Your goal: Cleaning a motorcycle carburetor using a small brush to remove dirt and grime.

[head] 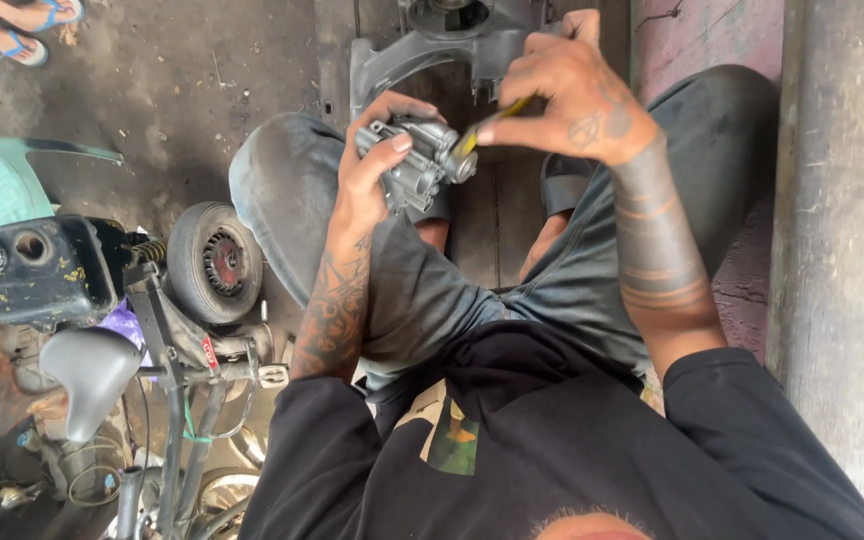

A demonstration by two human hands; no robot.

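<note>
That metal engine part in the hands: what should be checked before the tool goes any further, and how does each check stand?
1. Left hand has a firm hold on the metal part: ok, fingers wrap round it.
2. Right hand grips the yellow-handled tool: ok, pinched between the fingers.
3. Tool tip seated on the part: cannot tell, the tip is hidden at the part's edge.
4. Part steadied against something: not ok, it is held in the air above the knees.
5. Space under the hands: ok, only the grey casting on the floor ahead.
6. Small wheel and frame at the left kept apart from the arms: ok.
</note>
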